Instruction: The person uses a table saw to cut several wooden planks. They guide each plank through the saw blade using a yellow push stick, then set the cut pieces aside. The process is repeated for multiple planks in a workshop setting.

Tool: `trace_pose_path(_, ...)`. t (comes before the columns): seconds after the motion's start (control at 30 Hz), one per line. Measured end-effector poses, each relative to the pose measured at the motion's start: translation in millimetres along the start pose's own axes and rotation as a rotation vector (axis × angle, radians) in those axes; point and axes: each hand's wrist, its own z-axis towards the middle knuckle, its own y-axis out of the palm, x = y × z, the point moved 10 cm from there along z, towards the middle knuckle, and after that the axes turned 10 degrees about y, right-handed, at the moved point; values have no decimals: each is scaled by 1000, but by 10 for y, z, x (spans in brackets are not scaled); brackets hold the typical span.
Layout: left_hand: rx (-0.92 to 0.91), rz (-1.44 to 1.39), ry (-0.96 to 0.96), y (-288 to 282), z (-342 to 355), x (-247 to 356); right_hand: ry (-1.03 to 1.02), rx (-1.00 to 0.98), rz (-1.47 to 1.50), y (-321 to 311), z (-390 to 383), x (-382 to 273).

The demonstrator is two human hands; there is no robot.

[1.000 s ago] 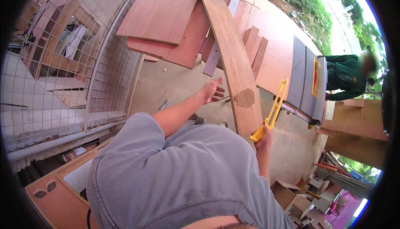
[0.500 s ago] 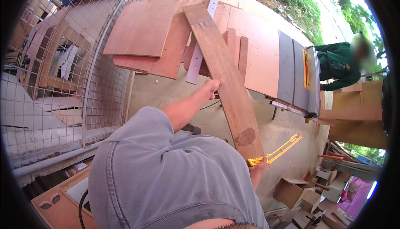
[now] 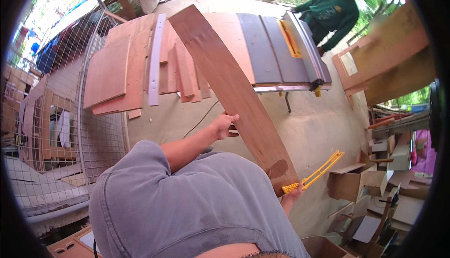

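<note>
A long brown wooden plank [image 3: 234,89] slants across the middle of the view, its far end over the worktable and its near end by my right side, with a dark rough patch near that end. My left hand [image 3: 226,125] is closed on the plank's left edge around mid-length, thumb on top. Down by the near end, my right hand [image 3: 294,194] holds a yellow push stick [image 3: 322,170] against the plank's corner. Its fingers are partly hidden, and it seems to support the plank too.
A table saw [image 3: 276,47] with a grey top and yellow insert stands ahead. Plywood sheets [image 3: 107,72], wood strips [image 3: 185,72] and a pale drilled strip [image 3: 155,65] lie left of it. A person in green [image 3: 326,14] stands beyond. Wire fencing [image 3: 56,131] is left; wooden boxes [image 3: 349,183] sit right.
My view has turned to the right, so the table and saw appear further left. The plank has come with me, still in my hands. The person in green now stands more upright.
</note>
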Motion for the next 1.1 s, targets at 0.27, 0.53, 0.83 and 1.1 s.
trace_pose_path(0.27,-61,152,-278,1352,390,-1277,-53,246,22,-1722,274,-513)
trace_pose_path(0.53,-221,408,-513,2092,472,-2238,-81,459,54,-2508,51,-808)
trace_pose_path(0.83,-447,501,-444,2647,598,-2400,-81,93,-360,80,774,-744)
trace_pose_path(1.1,-413,517,-404,2804,939,-2647,-37,-55,-470,662,1102,-758)
